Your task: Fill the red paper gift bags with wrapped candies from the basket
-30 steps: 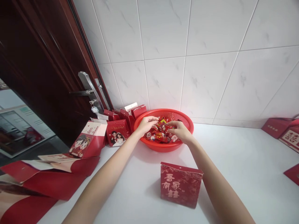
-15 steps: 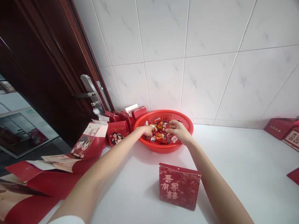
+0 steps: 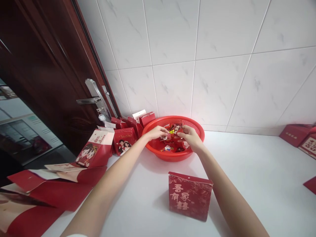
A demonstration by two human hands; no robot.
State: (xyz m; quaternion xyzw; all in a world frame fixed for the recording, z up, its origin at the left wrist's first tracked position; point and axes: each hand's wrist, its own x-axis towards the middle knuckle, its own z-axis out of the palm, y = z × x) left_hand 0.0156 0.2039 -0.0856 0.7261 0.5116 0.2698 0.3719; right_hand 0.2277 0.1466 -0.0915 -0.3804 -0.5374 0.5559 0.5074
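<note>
Red wrapped packet [image 3: 177, 127], one: at the fingertips of the right hand [image 3: 190, 137], its fingers closed on it, above the far middle of the red basket [image 3: 170, 157]; glossy, with pale markings. Loose packets [image 3: 168, 148], several: inside the basket, shiny red with white, yellow and blue print, some directly below the left hand [image 3: 156, 132], its fingers bent over them, grip impossible to tell.
</note>
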